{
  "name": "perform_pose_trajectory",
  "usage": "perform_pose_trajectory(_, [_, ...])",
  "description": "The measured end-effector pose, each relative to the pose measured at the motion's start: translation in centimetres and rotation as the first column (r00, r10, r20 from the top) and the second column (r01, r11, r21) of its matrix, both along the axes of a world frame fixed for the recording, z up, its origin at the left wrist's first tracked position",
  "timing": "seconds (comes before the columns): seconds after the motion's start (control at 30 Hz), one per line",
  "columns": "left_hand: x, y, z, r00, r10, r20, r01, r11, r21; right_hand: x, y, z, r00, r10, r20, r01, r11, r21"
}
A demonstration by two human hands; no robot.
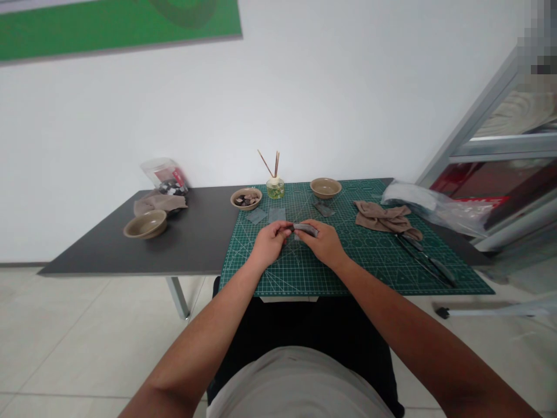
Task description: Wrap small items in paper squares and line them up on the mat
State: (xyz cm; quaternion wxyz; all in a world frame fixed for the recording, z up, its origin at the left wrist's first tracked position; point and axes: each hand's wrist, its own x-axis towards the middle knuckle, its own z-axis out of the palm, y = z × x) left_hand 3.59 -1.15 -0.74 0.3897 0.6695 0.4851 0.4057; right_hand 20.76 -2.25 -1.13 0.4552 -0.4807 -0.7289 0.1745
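Over the green cutting mat, my two hands meet. My left hand is closed in a pinch on a small dark piece, perhaps a stone; fingers hide most of it. My right hand grips a curved grey sheet that looks like sandpaper, its end against the dark piece. More grey sheets lie flat behind my hands: one square, one just right of it, and a darker one. A small bowl of dark and pinkish stones stands behind my left hand.
A tan bowl and a reed diffuser stand at the back. Rightward lie a brown cloth, long dark-handled tools and a plastic bag. Leftward are another bowl, a cloth and a clear jar.
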Motion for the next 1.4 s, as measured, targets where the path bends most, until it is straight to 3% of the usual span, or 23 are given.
perform_pose_trajectory(1.4, [0.0,-0.19,0.19,0.998,-0.003,0.056,0.004,1.0,-0.002,-0.22,-0.41,0.33,0.996,0.033,0.079,-0.039,0.997,0.067])
